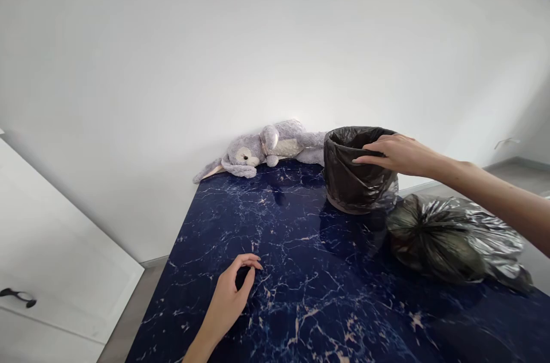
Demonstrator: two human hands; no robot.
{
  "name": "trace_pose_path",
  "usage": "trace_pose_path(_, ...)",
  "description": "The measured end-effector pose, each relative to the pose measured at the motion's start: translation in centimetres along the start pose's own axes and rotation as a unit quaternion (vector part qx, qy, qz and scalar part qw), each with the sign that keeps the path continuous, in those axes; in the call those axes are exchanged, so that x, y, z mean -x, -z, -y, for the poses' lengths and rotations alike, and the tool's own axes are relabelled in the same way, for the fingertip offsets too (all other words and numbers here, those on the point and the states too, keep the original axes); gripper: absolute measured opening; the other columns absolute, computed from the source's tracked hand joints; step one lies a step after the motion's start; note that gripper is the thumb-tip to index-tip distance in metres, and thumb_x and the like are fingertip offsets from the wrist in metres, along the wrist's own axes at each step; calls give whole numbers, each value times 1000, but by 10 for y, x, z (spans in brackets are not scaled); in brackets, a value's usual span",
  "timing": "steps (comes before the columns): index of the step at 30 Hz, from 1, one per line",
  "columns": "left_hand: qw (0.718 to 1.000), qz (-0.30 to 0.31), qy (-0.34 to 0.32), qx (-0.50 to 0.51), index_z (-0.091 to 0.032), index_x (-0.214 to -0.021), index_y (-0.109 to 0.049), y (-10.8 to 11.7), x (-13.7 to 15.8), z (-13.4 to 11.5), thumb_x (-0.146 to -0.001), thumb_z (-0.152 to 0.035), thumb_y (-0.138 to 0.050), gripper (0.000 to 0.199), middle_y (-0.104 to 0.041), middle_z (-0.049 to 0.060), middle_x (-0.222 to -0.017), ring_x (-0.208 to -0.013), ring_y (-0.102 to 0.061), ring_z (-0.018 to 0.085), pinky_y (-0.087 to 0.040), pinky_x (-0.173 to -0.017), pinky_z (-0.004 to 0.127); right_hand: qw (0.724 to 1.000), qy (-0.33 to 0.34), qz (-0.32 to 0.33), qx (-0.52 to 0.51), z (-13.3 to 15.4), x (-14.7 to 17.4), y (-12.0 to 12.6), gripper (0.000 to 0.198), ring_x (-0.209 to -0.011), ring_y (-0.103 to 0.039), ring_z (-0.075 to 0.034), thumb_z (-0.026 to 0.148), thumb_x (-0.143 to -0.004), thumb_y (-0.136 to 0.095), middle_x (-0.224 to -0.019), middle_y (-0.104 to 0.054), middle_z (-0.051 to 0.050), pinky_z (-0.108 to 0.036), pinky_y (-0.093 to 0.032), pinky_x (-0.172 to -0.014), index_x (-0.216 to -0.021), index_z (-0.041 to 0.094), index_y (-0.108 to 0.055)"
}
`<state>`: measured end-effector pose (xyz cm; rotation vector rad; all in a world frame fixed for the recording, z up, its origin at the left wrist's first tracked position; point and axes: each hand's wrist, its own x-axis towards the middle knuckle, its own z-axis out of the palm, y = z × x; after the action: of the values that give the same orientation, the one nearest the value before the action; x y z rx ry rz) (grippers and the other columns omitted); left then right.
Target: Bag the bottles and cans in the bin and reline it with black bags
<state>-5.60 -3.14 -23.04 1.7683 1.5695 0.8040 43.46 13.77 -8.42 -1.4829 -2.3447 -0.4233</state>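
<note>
A small trash bin (344, 206) stands upright towards the back right of the dark blue marbled table (296, 271), lined with a black trash bag (358, 180) folded over its rim. My right hand (389, 152) grips the bin's lined rim, thumb outside and fingers reaching over the edge, their tips partly hidden. Low in the middle, my left hand (234, 283) rests on or just over the table with curved fingers; a gap shows between thumb and forefinger, and nothing is held. Beneath my right forearm lies a filled, tied black bag (438, 240).
A grey plush bunny (249, 151) lies on its side along the table's back edge, against the white wall (240, 36). At the lower left is a white cabinet (60, 248) with a dark handle (19, 296). Grey floor shows beyond the table's left edge.
</note>
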Motion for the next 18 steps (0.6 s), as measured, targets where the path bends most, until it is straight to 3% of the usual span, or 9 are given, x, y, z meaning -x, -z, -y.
trace_pose_path(2, 1000, -3, -5, 0, -27, -128, -70, 0, -1, 0, -105, -62, -51, 46, -78, 12, -125, -61, -62, 18, -44, -53, 29, 1000, -9, -6, 5, -12, 4, -2, 72, -88, -70, -33, 76, -107, -37, -87, -75, -15, -45, -52, -78, -106, 20, -82)
trace_pose_path(5, 1000, -9, -11, 0, -28, -126, -72, 0, -1, -1, -104, -59, -53, 43, -79, 11, -121, -61, -63, 19, -44, -50, 28, 999, -23, -42, 10, -8, 15, -3, 67, -113, -69, -39, 66, -110, -39, -119, -76, -20, -56, -55, -97, -139, 17, -73)
trace_pose_path(8, 1000, -16, -14, -1, -28, -124, -74, 0, -2, -3, -103, -57, -55, 40, -80, 10, -119, -65, -67, 21, -48, -52, 28, 989, -32, -147, -8, 26, 31, -2, 63, -135, -61, -42, 57, -112, -45, -149, -61, -23, -61, -52, -112, -158, 15, -57)
trace_pose_path(11, 1000, -24, -13, 0, -29, -122, -75, 1, -3, -4, -102, -56, -57, 38, -80, 10, -119, -87, -76, 27, -57, -65, 31, 977, 18, -205, -61, 81, 56, -4, 54, -148, -54, -39, 41, -114, -48, -157, -56, -23, -60, -47, -123, -159, 12, -53)
trace_pose_path(14, 1000, -29, -9, 0, -29, -119, -75, -2, -2, -9, -102, -56, -57, 37, -80, 10, -120, -113, -75, 32, -60, -85, 37, 975, 80, -171, -118, 136, 86, -19, 51, -163, -38, -33, 32, -114, -51, -172, -46, -14, -59, -35, -134, -164, 21, -48)
trace_pose_path(18, 1000, -26, -11, 10, -27, -113, -74, -24, 3, -28, -104, -53, -54, 34, -81, 10, -114, -113, -74, 32, -57, -91, 41, 968, 97, -49, -226, 181, 112, -66, 60, -170, -18, -30, 43, -115, -50, -182, -29, -5, -59, -29, -137, -172, 29, -38)
